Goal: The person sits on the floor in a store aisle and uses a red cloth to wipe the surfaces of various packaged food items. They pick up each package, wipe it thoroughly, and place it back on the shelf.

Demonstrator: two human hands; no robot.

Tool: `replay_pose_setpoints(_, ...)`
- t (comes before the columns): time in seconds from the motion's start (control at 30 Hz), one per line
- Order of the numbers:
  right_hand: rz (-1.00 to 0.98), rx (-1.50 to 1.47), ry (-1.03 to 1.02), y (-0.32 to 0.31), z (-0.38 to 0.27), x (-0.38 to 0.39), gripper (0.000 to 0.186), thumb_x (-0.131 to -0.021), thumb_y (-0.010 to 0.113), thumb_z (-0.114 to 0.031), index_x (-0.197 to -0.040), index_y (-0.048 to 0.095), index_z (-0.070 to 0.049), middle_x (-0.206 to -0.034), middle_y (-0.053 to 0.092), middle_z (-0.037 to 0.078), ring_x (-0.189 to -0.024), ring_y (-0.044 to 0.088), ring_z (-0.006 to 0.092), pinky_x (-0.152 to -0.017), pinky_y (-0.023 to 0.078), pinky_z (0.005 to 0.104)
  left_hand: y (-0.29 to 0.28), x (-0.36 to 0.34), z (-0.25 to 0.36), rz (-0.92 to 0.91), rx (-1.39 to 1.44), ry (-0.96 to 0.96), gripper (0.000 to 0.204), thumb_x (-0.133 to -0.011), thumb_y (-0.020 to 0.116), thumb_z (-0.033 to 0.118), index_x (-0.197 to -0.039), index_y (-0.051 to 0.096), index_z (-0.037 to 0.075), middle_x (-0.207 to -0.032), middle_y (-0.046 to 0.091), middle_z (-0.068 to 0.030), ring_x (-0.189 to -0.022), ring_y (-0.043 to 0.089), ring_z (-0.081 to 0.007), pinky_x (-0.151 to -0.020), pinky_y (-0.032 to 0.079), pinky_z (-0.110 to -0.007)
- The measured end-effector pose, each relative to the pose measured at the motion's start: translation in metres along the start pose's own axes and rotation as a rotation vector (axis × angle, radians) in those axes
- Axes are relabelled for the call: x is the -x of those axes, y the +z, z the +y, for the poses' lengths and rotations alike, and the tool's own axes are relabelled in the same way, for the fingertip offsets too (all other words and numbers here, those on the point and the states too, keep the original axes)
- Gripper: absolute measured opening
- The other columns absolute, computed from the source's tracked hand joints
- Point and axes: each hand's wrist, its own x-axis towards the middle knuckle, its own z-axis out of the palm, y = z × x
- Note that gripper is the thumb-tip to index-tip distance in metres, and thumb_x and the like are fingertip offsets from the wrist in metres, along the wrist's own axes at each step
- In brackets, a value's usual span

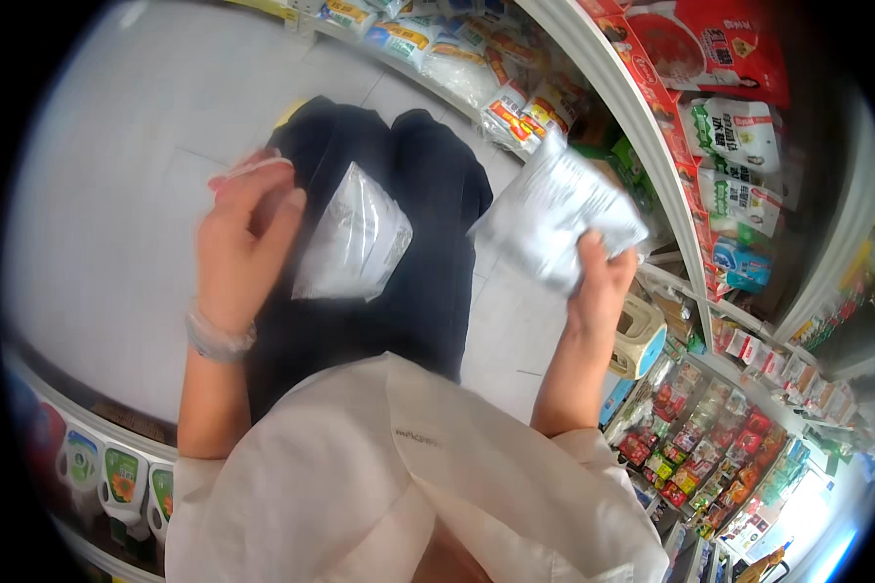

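My right hand [603, 277] grips the lower right edge of a white plastic packet [564, 209] with dark print, thumb on its upper face. The packet is tilted in front of the shelf and a little blurred. On my dark trousers [418, 194] lies a second bag [355, 243], shiny and see-through, with whitish contents. To its left, without touching it, my left hand [248, 228] is closed, its fingers curled round a small pink-and-white thing [248, 173] too blurred to name.
Ahead, a low shelf [399, 63] holds several white and clear bags. Red and white pouches [739, 136] stand on a higher shelf at the right. White bottles [124, 481] line a shelf at the lower left. A beige-and-blue container [637, 338] sits beside my right forearm.
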Motion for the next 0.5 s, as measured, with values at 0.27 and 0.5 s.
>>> replay_pose_setpoints(0.27, -0.120, 0.918, -0.386, 0.001, 0.135, -0.206, 0.016, -0.074, 0.058, -0.013, -0.080, 0.056, 0.002, -0.073, 0.059, 0.017, -0.069, 0.057, 0.0266, -0.065, 0.043, 0.0325, 0.013, -0.042, 0.016, -0.214, -0.307, 0.036, 0.047, -0.055, 0.071, 0.017, -0.097, 0.055, 0.004, -0.090, 0.053, -0.0110, -0.090, 0.051, -0.0284, -0.080, 0.035, -0.037)
replay_pose_setpoints(0.5, 0.066, 1.702, -0.799, 0.022, 0.213, -0.300, 0.013, -0.069, 0.059, -0.017, -0.074, 0.056, -0.005, -0.088, 0.058, 0.013, -0.081, 0.057, 0.0293, -0.064, 0.044, 0.0402, 0.019, -0.060, 0.020, -0.441, -0.464, 0.009, 0.051, -0.041, 0.076, 0.031, -0.079, 0.055, 0.004, -0.088, 0.047, -0.0104, -0.078, 0.047, -0.0295, -0.066, 0.041, -0.037)
